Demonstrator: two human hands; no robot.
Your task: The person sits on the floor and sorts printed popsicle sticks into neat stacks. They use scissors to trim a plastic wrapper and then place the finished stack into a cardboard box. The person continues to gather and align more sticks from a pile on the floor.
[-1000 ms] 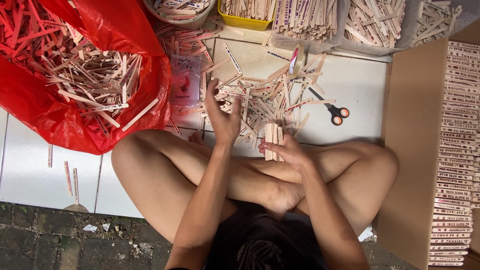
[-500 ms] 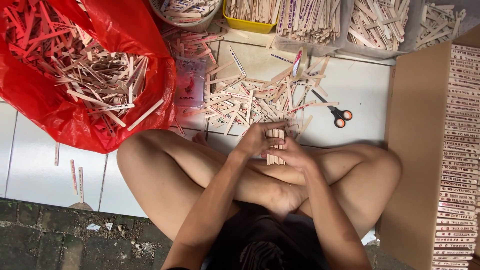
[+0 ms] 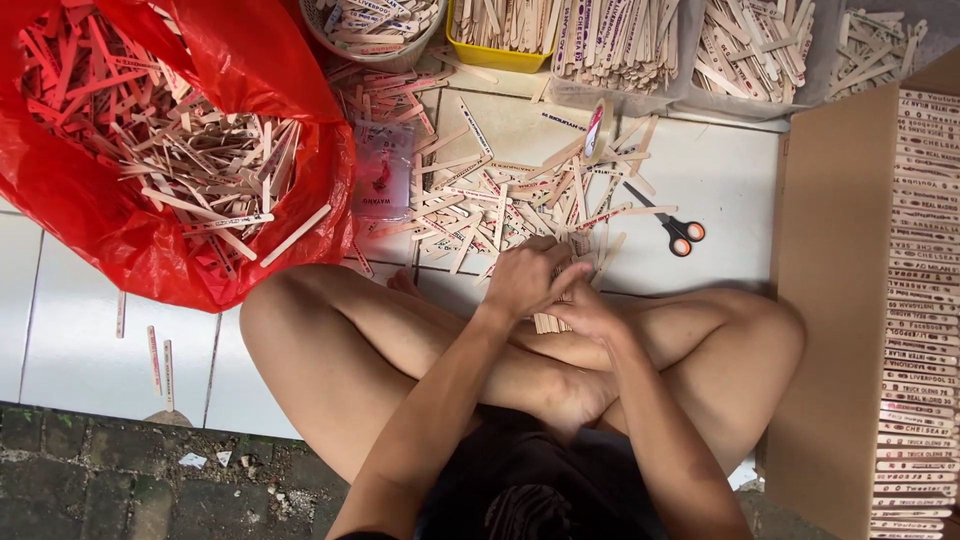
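**Two hands squaring a bundle of sticks**

Head view: both hands are clamped on a small bundle of flat pale wooden sticks (image 3: 548, 322), held just above the crossed legs. The left hand (image 3: 522, 280) covers its top; the right hand (image 3: 588, 315) grips the side. Light, stiff and smooth, the sticks would probably slide apart unless pinched across the middle. Loose sticks (image 3: 500, 205) litter the white tiled floor (image 3: 700, 170) near orange-handled scissors (image 3: 672, 228).

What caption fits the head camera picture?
Both hands, left hand and right hand, clasp a bundle of wooden sticks above crossed legs.
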